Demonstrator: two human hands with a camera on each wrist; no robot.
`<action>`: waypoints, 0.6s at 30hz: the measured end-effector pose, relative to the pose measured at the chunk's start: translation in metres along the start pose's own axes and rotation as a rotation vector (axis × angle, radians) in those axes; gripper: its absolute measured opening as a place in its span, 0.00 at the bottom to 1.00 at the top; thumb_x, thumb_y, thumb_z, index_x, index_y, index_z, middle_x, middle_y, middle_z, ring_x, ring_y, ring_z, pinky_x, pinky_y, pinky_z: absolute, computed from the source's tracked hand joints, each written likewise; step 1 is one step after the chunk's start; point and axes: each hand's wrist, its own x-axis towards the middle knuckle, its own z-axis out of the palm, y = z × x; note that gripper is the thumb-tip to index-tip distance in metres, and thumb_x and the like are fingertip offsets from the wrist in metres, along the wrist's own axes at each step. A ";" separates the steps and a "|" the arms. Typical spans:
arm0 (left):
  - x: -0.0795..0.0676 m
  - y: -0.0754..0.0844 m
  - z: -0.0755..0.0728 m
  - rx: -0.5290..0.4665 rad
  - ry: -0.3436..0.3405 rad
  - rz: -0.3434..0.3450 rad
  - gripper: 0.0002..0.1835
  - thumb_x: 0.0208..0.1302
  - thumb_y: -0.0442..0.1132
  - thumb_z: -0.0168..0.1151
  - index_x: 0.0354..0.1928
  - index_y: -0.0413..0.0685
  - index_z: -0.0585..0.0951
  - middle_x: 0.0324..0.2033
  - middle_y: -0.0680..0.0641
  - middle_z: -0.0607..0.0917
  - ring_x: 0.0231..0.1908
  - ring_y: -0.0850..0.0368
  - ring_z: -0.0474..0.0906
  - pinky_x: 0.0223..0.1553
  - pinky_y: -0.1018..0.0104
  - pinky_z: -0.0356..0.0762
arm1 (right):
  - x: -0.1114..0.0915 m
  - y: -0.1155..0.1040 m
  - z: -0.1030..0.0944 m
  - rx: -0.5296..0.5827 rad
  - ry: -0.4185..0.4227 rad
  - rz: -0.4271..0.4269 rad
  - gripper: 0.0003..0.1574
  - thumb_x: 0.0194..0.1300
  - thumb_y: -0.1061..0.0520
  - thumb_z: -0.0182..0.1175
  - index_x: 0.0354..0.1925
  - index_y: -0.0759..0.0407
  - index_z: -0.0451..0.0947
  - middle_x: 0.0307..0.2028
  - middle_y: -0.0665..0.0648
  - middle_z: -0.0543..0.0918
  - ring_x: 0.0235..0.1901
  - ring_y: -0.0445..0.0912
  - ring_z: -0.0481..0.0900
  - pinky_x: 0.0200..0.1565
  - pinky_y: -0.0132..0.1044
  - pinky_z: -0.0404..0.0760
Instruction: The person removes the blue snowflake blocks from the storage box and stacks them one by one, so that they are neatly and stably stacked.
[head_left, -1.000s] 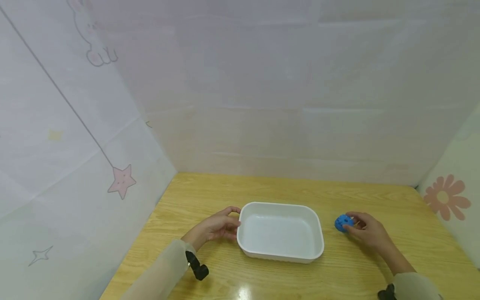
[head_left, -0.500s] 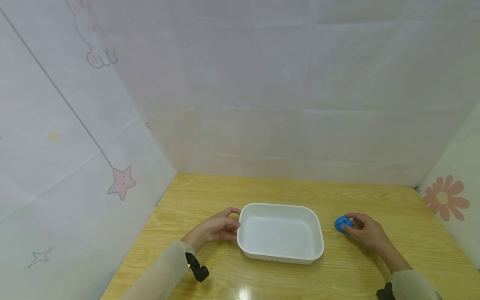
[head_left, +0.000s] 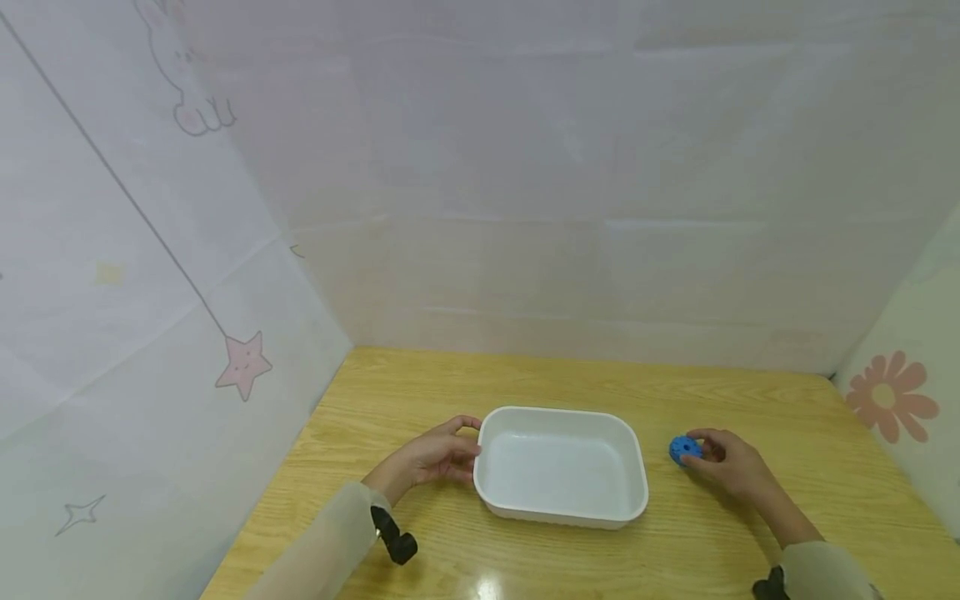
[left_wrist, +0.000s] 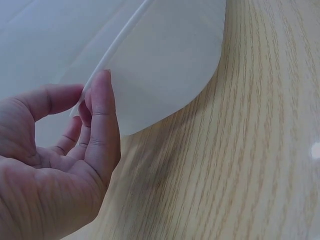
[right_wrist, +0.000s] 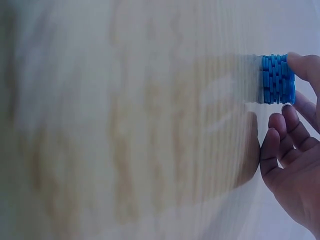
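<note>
A white rectangular basin (head_left: pixel 561 467) with rounded corners stands on the wooden table, with nothing inside it. My left hand (head_left: pixel 438 454) is at its left side; in the left wrist view, that hand (left_wrist: pixel 65 145) pinches the basin's thin rim (left_wrist: pixel 112 47) between thumb and fingers. To the right of the basin, my right hand (head_left: pixel 731 467) holds a small blue ridged cylinder (head_left: pixel 684 449) with a dark hole in its face. The right wrist view shows rows of notches around this blue cylinder (right_wrist: pixel 278 79), gripped at its edge by the right hand's (right_wrist: pixel 300 165) thumb and finger.
The light wooden table (head_left: pixel 465 379) meets a pale sheet wall (head_left: pixel 510 275) at the back. Similar printed sheets close off the left and right sides. A black strap device (head_left: pixel 393 532) sits on the left wrist.
The blue cylinder has turned slightly, so its hole shows more plainly, and the right hand has shifted a little to the left. The left hand and basin stay where they were.
</note>
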 end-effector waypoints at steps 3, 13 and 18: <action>0.000 0.000 0.000 -0.001 -0.007 0.004 0.28 0.67 0.32 0.59 0.66 0.46 0.63 0.35 0.46 0.81 0.32 0.58 0.80 0.35 0.62 0.86 | -0.001 -0.001 0.001 0.013 -0.001 0.007 0.36 0.64 0.44 0.70 0.61 0.65 0.76 0.38 0.54 0.76 0.37 0.47 0.69 0.35 0.35 0.73; 0.001 0.001 -0.001 0.001 -0.009 0.009 0.28 0.68 0.32 0.59 0.67 0.46 0.64 0.35 0.46 0.82 0.32 0.58 0.81 0.37 0.61 0.87 | 0.000 -0.003 0.002 0.032 0.005 0.011 0.36 0.64 0.47 0.70 0.62 0.66 0.74 0.36 0.54 0.74 0.35 0.46 0.69 0.34 0.34 0.71; -0.001 0.001 -0.001 -0.003 -0.016 0.007 0.29 0.67 0.32 0.60 0.67 0.45 0.62 0.35 0.46 0.83 0.33 0.57 0.82 0.37 0.61 0.86 | 0.001 -0.003 0.001 0.039 -0.013 0.022 0.38 0.64 0.46 0.70 0.63 0.67 0.73 0.38 0.55 0.74 0.37 0.47 0.70 0.35 0.35 0.73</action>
